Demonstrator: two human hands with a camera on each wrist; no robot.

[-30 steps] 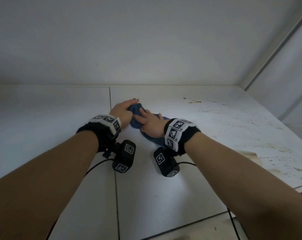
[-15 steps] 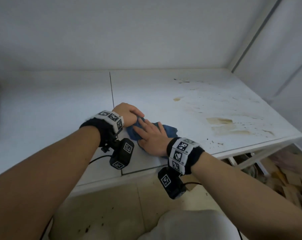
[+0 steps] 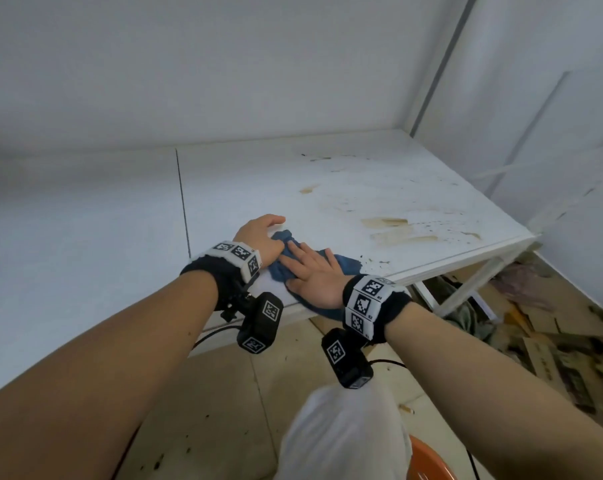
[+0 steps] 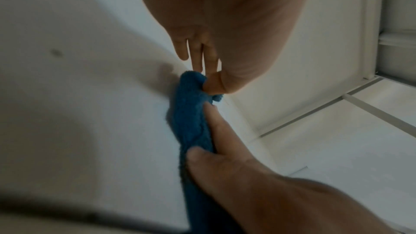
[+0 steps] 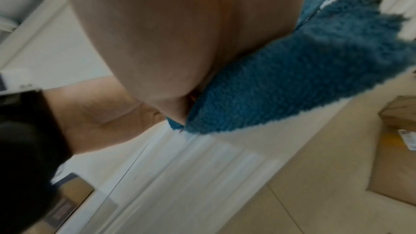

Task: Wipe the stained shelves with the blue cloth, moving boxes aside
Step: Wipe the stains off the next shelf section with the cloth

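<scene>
The blue cloth [image 3: 345, 263] lies bunched on the white shelf [image 3: 327, 188] at its front edge, with one end hanging over the edge. My left hand [image 3: 258, 237] curls over the cloth's far end; in the left wrist view its thumb [image 4: 213, 86] pinches the blue cloth [image 4: 191, 113] there. My right hand [image 3: 310, 275] lies flat on the cloth with straight fingers, pressing it down. In the right wrist view my palm [image 5: 157, 33] sits on the fluffy blue cloth [image 5: 292, 77]. Brown stains [image 3: 386, 225] mark the shelf to the right of the hands. No boxes stand on this shelf.
A dark seam [image 3: 182, 199] splits the shelf left of the hands. A white upright post [image 3: 438, 64] stands at the back right corner. Cardboard and clutter [image 3: 535, 334] lie on the tiled floor below right. An orange object [image 3: 428, 462] shows at the bottom.
Both hands have dragged the cloth back from the middle of the shelf to its front edge, where it now overhangs. The head view has pulled back and shows the floor.
</scene>
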